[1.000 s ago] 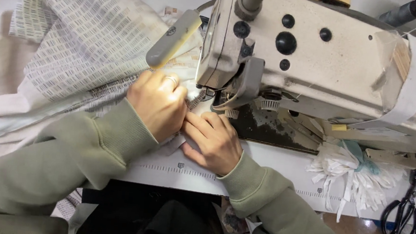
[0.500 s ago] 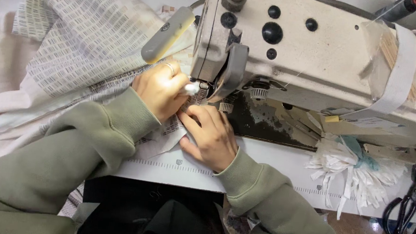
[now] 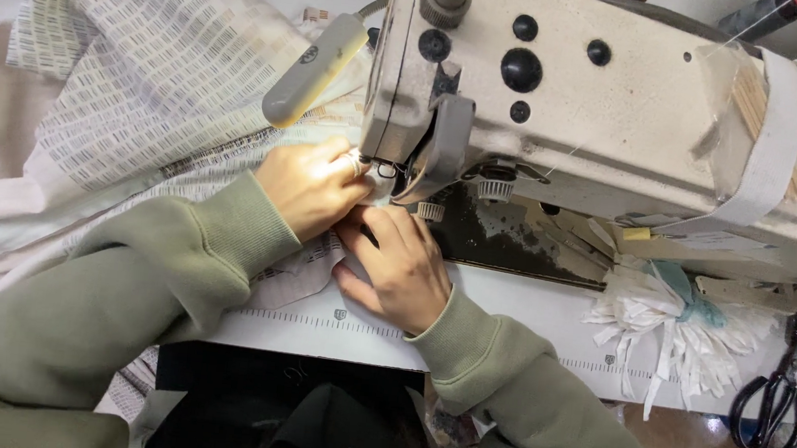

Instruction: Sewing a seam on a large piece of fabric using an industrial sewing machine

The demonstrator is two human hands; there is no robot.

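Cream cloth with a dashed print [image 3: 141,86] lies across the bench [image 3: 525,312], its edge fed under the sewing machine [image 3: 601,107] head at twelve o'clock from the hands. The left hand [image 3: 310,187] pinches the cloth closed at the needle; the right hand [image 3: 399,267] presses it flat, fingers spread. Fingertips this near the needle risk a prick, and uneven pressure could skew the seam. Since a second ago both hands have crept closer under the head. Scissors [image 3: 772,406] hang at four o'clock.
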